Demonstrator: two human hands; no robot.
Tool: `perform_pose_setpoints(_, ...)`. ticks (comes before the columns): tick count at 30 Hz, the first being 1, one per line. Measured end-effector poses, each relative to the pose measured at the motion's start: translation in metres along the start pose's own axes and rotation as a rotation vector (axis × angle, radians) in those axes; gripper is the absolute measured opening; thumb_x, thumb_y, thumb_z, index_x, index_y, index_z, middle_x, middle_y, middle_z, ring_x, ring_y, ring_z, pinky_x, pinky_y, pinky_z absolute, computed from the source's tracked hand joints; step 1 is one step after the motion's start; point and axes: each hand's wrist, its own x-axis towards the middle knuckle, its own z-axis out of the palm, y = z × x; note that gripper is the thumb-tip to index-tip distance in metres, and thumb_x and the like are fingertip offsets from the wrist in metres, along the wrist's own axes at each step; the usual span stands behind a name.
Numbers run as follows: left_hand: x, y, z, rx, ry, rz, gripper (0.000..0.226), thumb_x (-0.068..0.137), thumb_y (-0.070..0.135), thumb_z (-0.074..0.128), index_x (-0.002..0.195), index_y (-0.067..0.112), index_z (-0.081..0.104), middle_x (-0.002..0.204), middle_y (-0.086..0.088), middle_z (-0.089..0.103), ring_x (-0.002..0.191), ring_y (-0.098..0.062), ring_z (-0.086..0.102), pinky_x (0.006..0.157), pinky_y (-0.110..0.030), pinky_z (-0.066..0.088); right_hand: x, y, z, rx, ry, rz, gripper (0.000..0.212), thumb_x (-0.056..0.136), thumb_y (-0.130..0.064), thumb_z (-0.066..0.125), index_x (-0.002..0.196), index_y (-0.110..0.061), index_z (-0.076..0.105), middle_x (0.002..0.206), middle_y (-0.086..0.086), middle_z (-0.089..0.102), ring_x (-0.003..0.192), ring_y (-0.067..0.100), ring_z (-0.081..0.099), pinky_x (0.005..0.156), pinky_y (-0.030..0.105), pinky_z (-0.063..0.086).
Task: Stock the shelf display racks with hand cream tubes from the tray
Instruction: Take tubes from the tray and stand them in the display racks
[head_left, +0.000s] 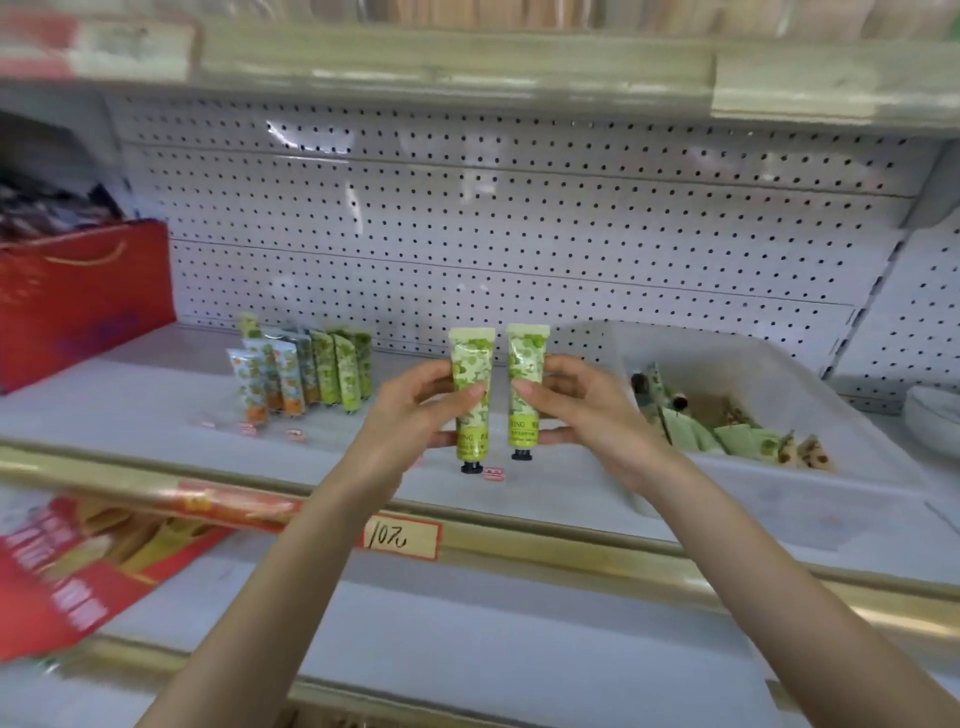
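Left hand (415, 415) grips left tube (470, 379), right hand (587, 415) grips right tube (525, 374). Both tubes upright, caps down, side by side above the shelf (130, 410) front. Stocked: a few short rows (306, 374) standing at left. Tray (753, 499) on my right has a pile left. My guess: well short of done, and these two aren't placed yet.

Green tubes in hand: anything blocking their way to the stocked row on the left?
Nothing visible does. The left hand grips one tube, right hand the other tube; only shelf with red tags lies before the stocked row.
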Motion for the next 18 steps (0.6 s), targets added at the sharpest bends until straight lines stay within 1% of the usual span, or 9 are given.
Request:
perform_pose_setpoints(2, -0.004, 0.001, -0.014, 0.006, 0.016, 0.011, 0.018, 0.085, 0.02, 0.063, 0.103, 0.018, 0.066, 0.099, -0.001, 0.068, 0.085, -0.007, 0.065, 0.065, -0.018, 0.052, 0.008, -0.003, 0.013, -0.01, -0.006, 0.001, 0.034, 0.082, -0.027, 0.068, 0.111, -0.011, 0.059, 0.116, 0.017, 0.061, 0.096, 0.024, 0.066, 0.071, 0.03, 0.058)
perform_pose_setpoints(4, -0.005, 0.002, -0.03, 0.012, 0.038, 0.018, 0.017, 0.086, 0.019, 0.063, 0.103, 0.018, 0.066, 0.099, -0.001, 0.067, 0.083, -0.007, 0.065, 0.066, -0.019, 0.054, 0.016, -0.005, 0.025, -0.015, -0.014, -0.014, 0.03, 0.083, -0.025, 0.068, 0.108, -0.01, 0.06, 0.114, 0.016, 0.062, 0.09, 0.019, 0.066, 0.068, 0.027, 0.057)
perform_pose_setpoints(8, -0.001, 0.003, -0.077, 0.074, 0.106, 0.037, 0.02, 0.084, 0.019, 0.065, 0.102, 0.013, 0.066, 0.103, -0.011, 0.066, 0.087, -0.014, 0.064, 0.077, -0.03, 0.058, 0.034, -0.005, 0.054, 0.001, -0.049, -0.037, 0.025, 0.086, -0.019, 0.065, 0.107, -0.008, 0.06, 0.103, 0.008, 0.062, 0.084, 0.013, 0.066, 0.069, 0.025, 0.057)
perform_pose_setpoints(9, 0.0, 0.005, -0.09, 0.081, 0.125, 0.049, 0.019, 0.083, 0.017, 0.065, 0.102, 0.013, 0.067, 0.104, -0.012, 0.067, 0.088, -0.015, 0.065, 0.076, -0.03, 0.058, 0.04, -0.005, 0.062, 0.01, -0.05, -0.035, 0.024, 0.086, -0.018, 0.065, 0.107, -0.008, 0.06, 0.1, 0.007, 0.061, 0.083, 0.013, 0.065, 0.068, 0.024, 0.057)
perform_pose_setpoints(11, 0.004, 0.009, -0.119, 0.074, 0.159, 0.091, 0.016, 0.083, 0.013, 0.065, 0.098, 0.014, 0.067, 0.096, -0.006, 0.07, 0.083, -0.008, 0.066, 0.067, -0.021, 0.055, 0.052, -0.005, 0.08, 0.013, -0.039, -0.031, 0.023, 0.085, -0.016, 0.065, 0.106, -0.008, 0.061, 0.097, 0.005, 0.061, 0.084, 0.011, 0.065, 0.068, 0.023, 0.057)
perform_pose_setpoints(12, 0.007, 0.012, -0.134, 0.081, 0.172, 0.113, 0.015, 0.082, 0.012, 0.066, 0.096, 0.016, 0.067, 0.091, 0.0, 0.071, 0.079, -0.003, 0.066, 0.063, -0.016, 0.052, 0.06, -0.005, 0.09, 0.002, -0.03, -0.03, 0.023, 0.085, -0.017, 0.066, 0.106, -0.008, 0.061, 0.096, 0.003, 0.061, 0.085, 0.011, 0.064, 0.07, 0.024, 0.058)
perform_pose_setpoints(13, 0.01, 0.014, -0.149, 0.095, 0.181, 0.129, 0.015, 0.08, 0.014, 0.067, 0.095, 0.018, 0.067, 0.088, 0.005, 0.071, 0.076, 0.0, 0.066, 0.062, -0.014, 0.05, 0.067, -0.004, 0.1, -0.012, -0.022, -0.031, 0.022, 0.085, -0.017, 0.066, 0.105, -0.009, 0.062, 0.095, 0.003, 0.061, 0.085, 0.011, 0.064, 0.074, 0.027, 0.058)
perform_pose_setpoints(15, 0.017, 0.016, -0.18, 0.128, 0.191, 0.142, 0.017, 0.078, 0.018, 0.069, 0.094, 0.021, 0.068, 0.086, 0.009, 0.072, 0.08, -0.002, 0.066, 0.068, -0.017, 0.053, 0.08, 0.0, 0.121, -0.021, 0.009, -0.028, 0.022, 0.085, -0.019, 0.067, 0.104, -0.01, 0.062, 0.096, 0.003, 0.061, 0.085, 0.01, 0.064, 0.079, 0.031, 0.058)
perform_pose_setpoints(18, 0.031, 0.013, -0.218, 0.141, 0.175, 0.152, 0.018, 0.079, 0.014, 0.069, 0.096, 0.018, 0.066, 0.089, 0.007, 0.072, 0.085, -0.009, 0.067, 0.077, -0.027, 0.056, 0.099, 0.009, 0.152, 0.003, 0.106, -0.01, 0.028, 0.084, -0.019, 0.068, 0.108, -0.008, 0.059, 0.102, 0.007, 0.06, 0.084, 0.012, 0.064, 0.078, 0.033, 0.058)
